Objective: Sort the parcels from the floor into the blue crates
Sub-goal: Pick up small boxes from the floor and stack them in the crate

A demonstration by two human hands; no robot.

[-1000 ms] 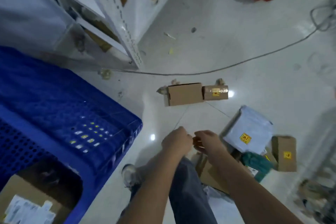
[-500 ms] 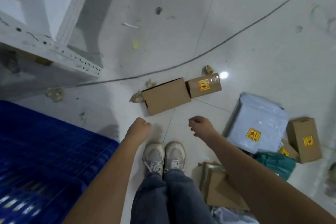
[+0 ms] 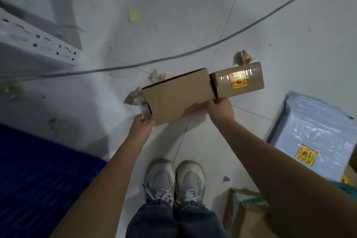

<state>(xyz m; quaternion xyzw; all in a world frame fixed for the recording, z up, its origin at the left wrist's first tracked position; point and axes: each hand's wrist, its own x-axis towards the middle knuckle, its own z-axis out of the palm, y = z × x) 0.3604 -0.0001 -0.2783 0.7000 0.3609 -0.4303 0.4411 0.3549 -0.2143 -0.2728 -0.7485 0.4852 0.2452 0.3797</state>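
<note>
Parcels lie on the floor [image 3: 173, 15], and the plain cardboard box [image 3: 177, 95] ahead of the shoes [image 3: 174, 181] is bracketed at its ends, left hand [image 3: 142, 124] and right hand [image 3: 220, 110] cupping its near corners, seemingly for a level two-handed lift toward the blue crate [image 3: 42, 179] to its left.

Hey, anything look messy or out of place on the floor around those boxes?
Yes. Crumpled beige packing scraps lie loose beside the plain brown cardboard box, a grey cable trails across the white tiled floor, and a yellow paper scrap sits farther out.
</note>
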